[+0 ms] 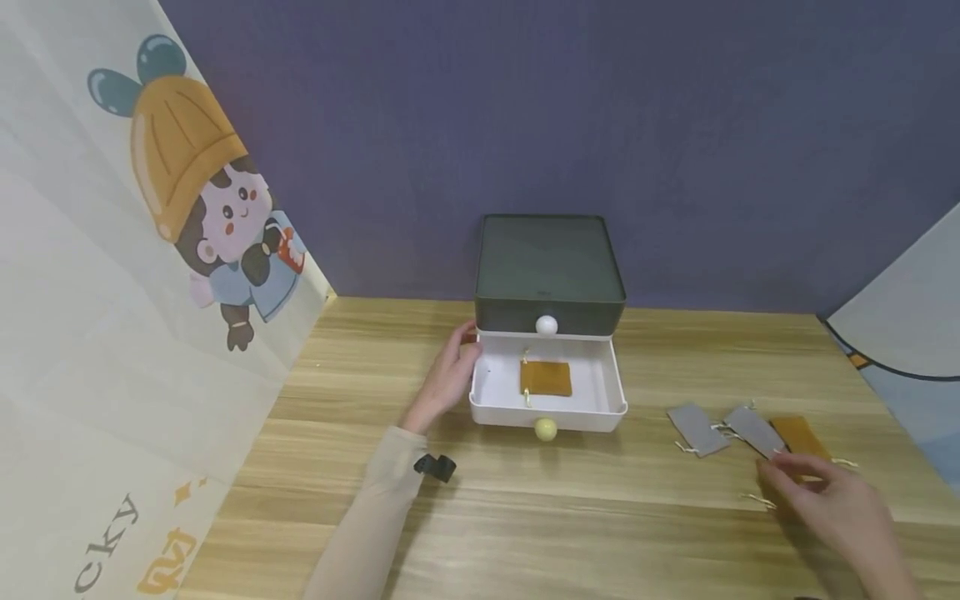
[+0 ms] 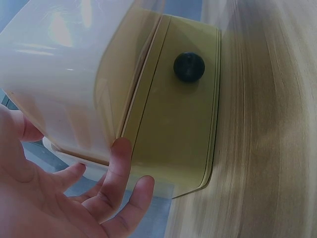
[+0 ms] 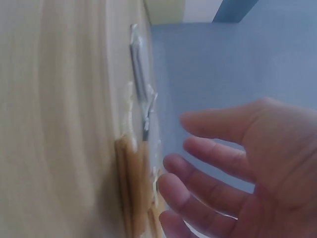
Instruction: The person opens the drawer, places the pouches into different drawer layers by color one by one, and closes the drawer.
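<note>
A small drawer unit (image 1: 551, 258) stands against the back wall, its white drawer (image 1: 495, 414) pulled out. Inside that drawer lies a mustard drawstring pouch (image 1: 546, 379). My left hand (image 1: 450, 371) is at the left side of the unit, fingertips against it beside the drawer; in the left wrist view its fingers are loosely bent and spread. Over a group of pouches at the right hovers my right hand (image 1: 832, 500), with fingers apart and nothing between them. Two grey pouches (image 1: 699, 430) and a mustard pouch (image 1: 801, 437) lie by it; a string (image 1: 759, 502) pokes out near the thumb.
Below the white drawer sits a closed yellow drawer (image 2: 173, 129) with a dark knob (image 2: 189, 67). The white drawer's yellow knob (image 1: 546, 429) points forward. A purple-blue wall (image 1: 570, 108) rises behind the wooden table (image 1: 570, 517), and a printed white sheet (image 1: 90, 292) borders the left.
</note>
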### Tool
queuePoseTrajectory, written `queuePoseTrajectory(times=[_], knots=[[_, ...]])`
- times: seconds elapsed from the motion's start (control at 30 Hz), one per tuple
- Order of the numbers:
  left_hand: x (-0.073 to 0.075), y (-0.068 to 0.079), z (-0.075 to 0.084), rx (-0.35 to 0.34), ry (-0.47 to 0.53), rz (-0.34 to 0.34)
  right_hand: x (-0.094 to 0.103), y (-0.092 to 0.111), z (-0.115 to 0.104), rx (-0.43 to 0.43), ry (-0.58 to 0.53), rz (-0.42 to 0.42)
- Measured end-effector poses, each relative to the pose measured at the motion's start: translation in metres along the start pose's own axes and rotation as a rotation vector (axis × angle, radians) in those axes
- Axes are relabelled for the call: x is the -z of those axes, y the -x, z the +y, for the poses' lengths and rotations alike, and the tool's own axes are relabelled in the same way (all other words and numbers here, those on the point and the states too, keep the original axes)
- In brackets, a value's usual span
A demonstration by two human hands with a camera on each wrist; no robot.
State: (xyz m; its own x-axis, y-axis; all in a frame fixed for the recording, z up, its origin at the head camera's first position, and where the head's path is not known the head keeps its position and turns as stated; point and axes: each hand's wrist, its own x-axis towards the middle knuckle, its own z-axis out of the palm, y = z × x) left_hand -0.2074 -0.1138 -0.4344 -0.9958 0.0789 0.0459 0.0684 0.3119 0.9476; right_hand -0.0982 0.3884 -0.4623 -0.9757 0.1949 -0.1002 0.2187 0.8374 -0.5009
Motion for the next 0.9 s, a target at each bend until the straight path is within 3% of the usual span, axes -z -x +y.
queuePoseTrajectory(times=[0.17,0.4,0.63,0.8,0.9], knots=[[0.001,-0.001,-0.001,-0.003,0.004,0.004,-0.006,-0.005,0.008,0.033,0.029,-0.015],[0.0,-0.001,-0.001,-0.004,0.007,0.004,-0.005,-0.007,0.02,0.08,0.063,0.025],[0.0,-0.001,0.0,-0.004,0.008,0.008,0.0,-0.008,0.031,-0.035,0.099,-0.21],[0.0,-0.002,-0.001,-0.002,0.016,0.004,0.001,-0.01,0.032,-0.064,0.108,-0.276],[0.0,-0.002,-0.002,-0.002,0.008,0.008,0.002,-0.011,0.032,-0.031,0.116,-0.299]])
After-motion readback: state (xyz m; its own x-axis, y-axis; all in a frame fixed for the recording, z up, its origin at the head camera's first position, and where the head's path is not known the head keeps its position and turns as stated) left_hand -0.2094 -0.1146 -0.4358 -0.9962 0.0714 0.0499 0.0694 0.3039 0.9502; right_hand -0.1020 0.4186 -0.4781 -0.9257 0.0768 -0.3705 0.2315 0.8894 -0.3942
